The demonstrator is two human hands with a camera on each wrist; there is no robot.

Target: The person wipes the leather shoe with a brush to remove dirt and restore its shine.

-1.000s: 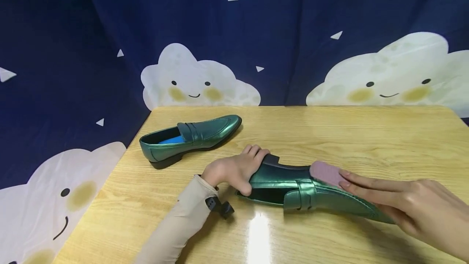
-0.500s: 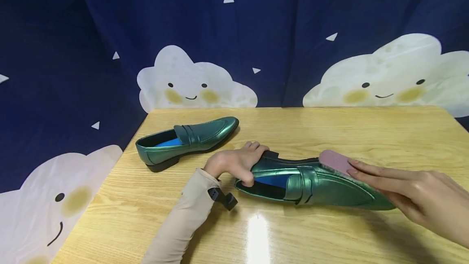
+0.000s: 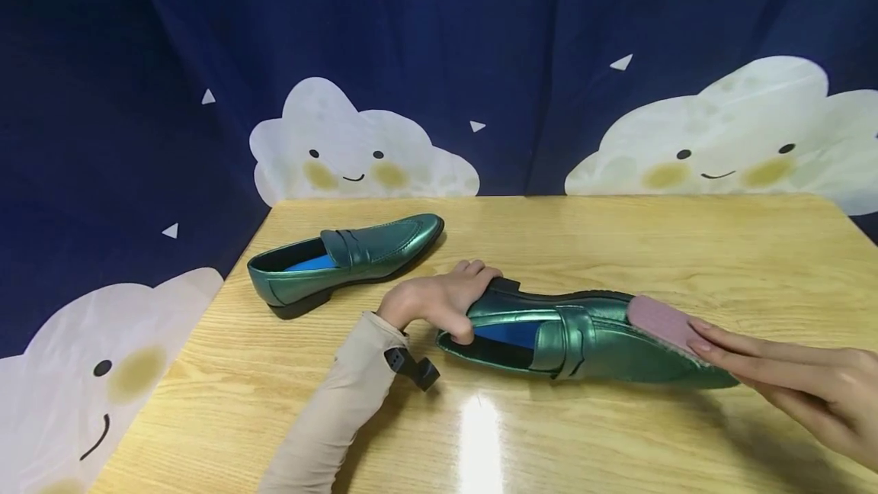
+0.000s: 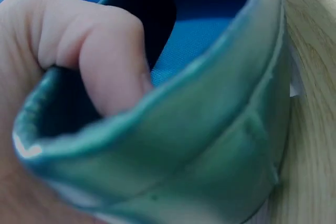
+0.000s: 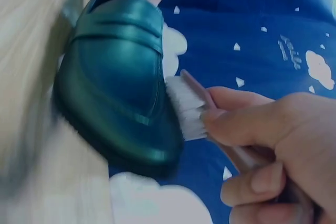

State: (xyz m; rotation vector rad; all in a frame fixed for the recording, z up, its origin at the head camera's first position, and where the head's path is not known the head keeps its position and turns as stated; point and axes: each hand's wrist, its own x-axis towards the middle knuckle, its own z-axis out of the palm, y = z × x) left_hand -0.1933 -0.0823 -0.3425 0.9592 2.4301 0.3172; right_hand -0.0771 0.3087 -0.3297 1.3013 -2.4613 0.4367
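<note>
A metallic green loafer (image 3: 617, 349) is tilted on its side, its opening turned toward me and its toe to the right. My left hand (image 3: 446, 303) grips it at the heel. In the left wrist view the thumb (image 4: 113, 64) hooks inside the opening, over the blue insole (image 4: 194, 45). My right hand (image 3: 809, 387) holds a pink brush (image 3: 665, 322) against the upper near the toe. White bristles (image 5: 188, 108) meet the side of the shoe in the right wrist view, with thumb and fingers wrapped round the brush handle.
A matching green loafer (image 3: 350, 258) stands upright at the back left of the wooden table (image 3: 686, 242). Behind the table hangs a dark blue curtain (image 3: 521, 44) printed with smiling clouds. A small black camera (image 3: 413, 368) is strapped to the left wrist.
The brush in my right hand has slid rightward along the upper toward the toe. The loafer has rolled so that more of its blue insole shows, while my left hand keeps its grip.
</note>
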